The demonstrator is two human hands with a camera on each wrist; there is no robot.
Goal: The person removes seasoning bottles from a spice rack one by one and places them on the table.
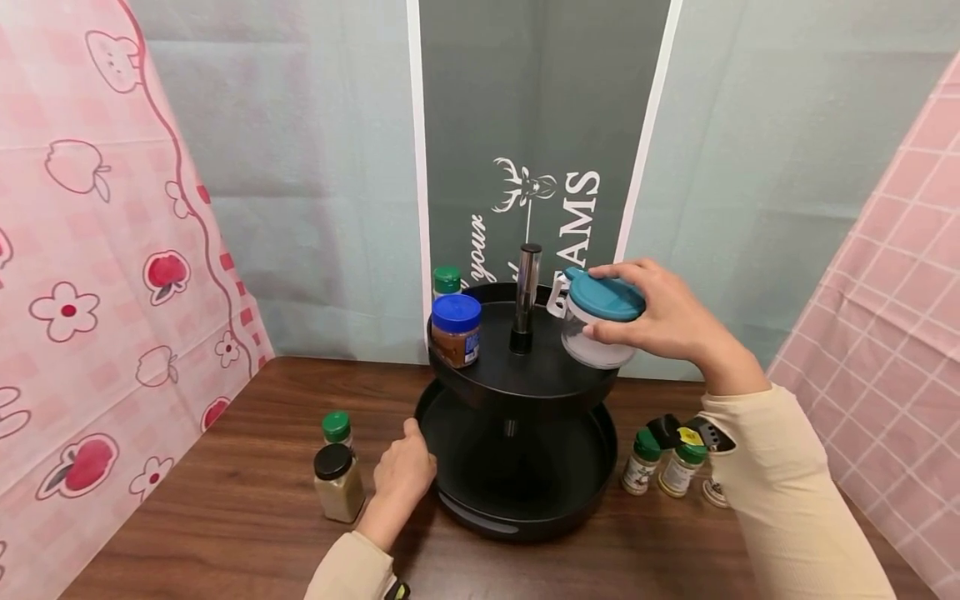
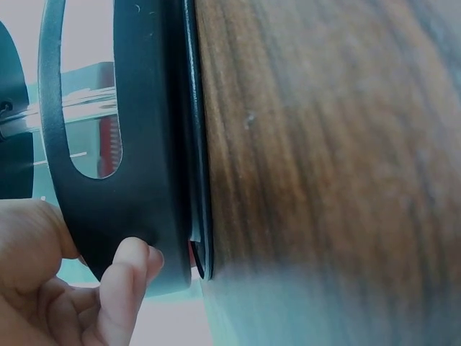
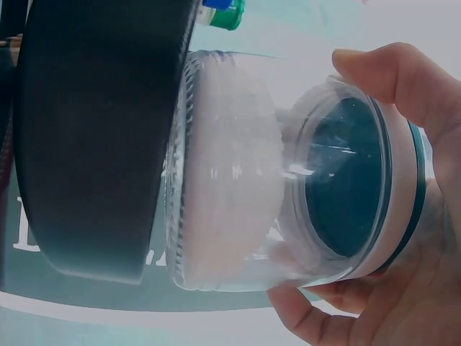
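Observation:
A black two-tier turntable stands on the wooden table, its upper tray [image 1: 517, 367] and lower tray [image 1: 517, 479] joined by a chrome post [image 1: 527, 287]. My left hand [image 1: 403, 467] grips the left edge of the lower tray; the left wrist view has the fingers curled at its slotted wall [image 2: 144, 194]. By its teal lid [image 1: 606, 297], my right hand [image 1: 667, 312] holds a clear jar [image 3: 230, 173] with white contents, upright at the right side of the upper tray. A blue-lidded jar [image 1: 456, 333] with brown contents sits on that tray's left, a green-capped bottle [image 1: 447, 280] behind it.
Left of the turntable, a black-capped square bottle [image 1: 341, 493] stands before a green-capped one [image 1: 337, 427]. Several spice bottles [image 1: 640, 473] stand at the right, partly behind my right forearm. Patterned pink cloths [image 1: 90, 208] flank both sides; a grey-green cloth [image 1: 322, 167] hangs behind.

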